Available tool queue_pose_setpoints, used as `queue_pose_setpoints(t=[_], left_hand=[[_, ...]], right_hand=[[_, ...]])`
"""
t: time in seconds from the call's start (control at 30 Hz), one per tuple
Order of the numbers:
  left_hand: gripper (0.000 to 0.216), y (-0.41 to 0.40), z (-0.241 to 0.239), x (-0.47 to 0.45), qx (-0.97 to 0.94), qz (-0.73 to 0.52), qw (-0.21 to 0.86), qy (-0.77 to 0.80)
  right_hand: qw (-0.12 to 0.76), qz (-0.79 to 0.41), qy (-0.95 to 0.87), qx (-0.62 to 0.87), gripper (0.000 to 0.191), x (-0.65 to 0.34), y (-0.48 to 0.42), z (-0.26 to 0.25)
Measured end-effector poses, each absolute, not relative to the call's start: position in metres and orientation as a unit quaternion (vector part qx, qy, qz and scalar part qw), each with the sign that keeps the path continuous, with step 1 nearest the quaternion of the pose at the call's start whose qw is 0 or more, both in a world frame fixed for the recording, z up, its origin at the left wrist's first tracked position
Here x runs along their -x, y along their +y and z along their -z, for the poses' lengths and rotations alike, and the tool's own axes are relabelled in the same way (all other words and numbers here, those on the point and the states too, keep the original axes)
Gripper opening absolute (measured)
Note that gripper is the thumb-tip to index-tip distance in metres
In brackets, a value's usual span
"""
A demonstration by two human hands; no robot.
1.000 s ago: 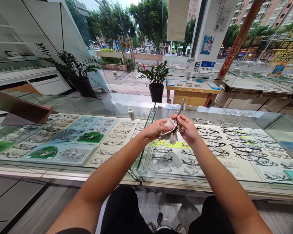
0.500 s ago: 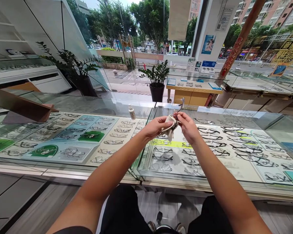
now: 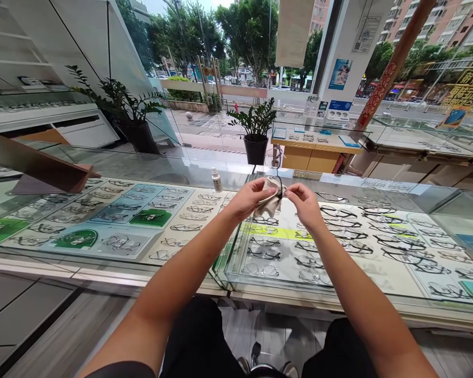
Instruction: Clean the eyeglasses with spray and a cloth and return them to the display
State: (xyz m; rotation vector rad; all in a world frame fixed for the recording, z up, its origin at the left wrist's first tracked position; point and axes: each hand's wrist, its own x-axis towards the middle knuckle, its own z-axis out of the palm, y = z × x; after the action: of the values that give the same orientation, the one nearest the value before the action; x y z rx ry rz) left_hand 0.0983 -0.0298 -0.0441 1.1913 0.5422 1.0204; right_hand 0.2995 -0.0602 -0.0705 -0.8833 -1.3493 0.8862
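Both my hands are raised over a glass display counter (image 3: pixel 339 294). My left hand (image 3: pixel 247 198) pinches a beige cleaning cloth (image 3: pixel 268 203) that is wrapped around part of a pair of glasses (image 3: pixel 276 164). My right hand (image 3: pixel 304 202) grips the same glasses by the frame, close beside the cloth. One clear lens and a thin dark temple stick up above my fingers. The rest of the frame is hidden by cloth and fingers.
Under the glass lie several rows of spectacles (image 3: pixel 362 231) on printed mats. A small white spray bottle (image 3: pixel 216 180) stands on the counter left of my hands. A brown wooden stand (image 3: pixel 39 170) sits far left. Potted plants (image 3: pixel 255 131) and another display table (image 3: pixel 315 144) stand beyond.
My hands have lifted slightly and moved a little apart; the glasses have turned so the lens now rises higher above the cloth.
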Motion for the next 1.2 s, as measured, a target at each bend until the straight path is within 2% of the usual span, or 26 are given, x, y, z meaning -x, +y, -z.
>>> queue_pose_setpoints(t=[0.27,0.43,0.5,0.63,0.77,0.9,1.07,1.13,1.2], left_hand=[[0.047,-0.026,0.047,-0.098,-0.538,-0.472,0.651,0.252],[0.050,-0.023,0.052,-0.097,-0.570,-0.469,0.622,0.260],[0.049,-0.022,0.053,-0.097,-0.581,-0.478,0.602,0.268],[0.055,-0.019,0.054,-0.097,-0.568,-0.508,0.579,0.290],[0.054,-0.016,0.054,-0.095,-0.586,-0.505,0.558,0.300],[0.048,-0.017,0.053,-0.094,-0.610,-0.491,0.554,0.283],[0.045,-0.021,0.051,-0.096,-0.619,-0.473,0.576,0.246],[0.045,-0.021,0.051,-0.097,-0.621,-0.480,0.574,0.233],[0.045,-0.021,0.051,-0.097,-0.624,-0.479,0.572,0.233]], right_hand=[[0.629,-0.355,-0.588,0.363,0.020,-0.296,-0.065,0.067],[0.602,-0.388,-0.598,0.359,0.026,-0.297,-0.064,0.069],[0.599,-0.366,-0.610,0.369,0.029,-0.298,-0.063,0.071],[0.586,-0.197,-0.670,0.411,0.024,-0.303,-0.062,0.072],[0.527,0.010,-0.727,0.440,0.019,-0.309,-0.064,0.067],[0.469,0.114,-0.748,0.456,0.024,-0.312,-0.065,0.064],[0.471,0.071,-0.732,0.486,0.025,-0.313,-0.065,0.063],[0.493,-0.005,-0.722,0.485,0.020,-0.313,-0.065,0.063],[0.543,-0.130,-0.694,0.456,0.018,-0.313,-0.065,0.061]])
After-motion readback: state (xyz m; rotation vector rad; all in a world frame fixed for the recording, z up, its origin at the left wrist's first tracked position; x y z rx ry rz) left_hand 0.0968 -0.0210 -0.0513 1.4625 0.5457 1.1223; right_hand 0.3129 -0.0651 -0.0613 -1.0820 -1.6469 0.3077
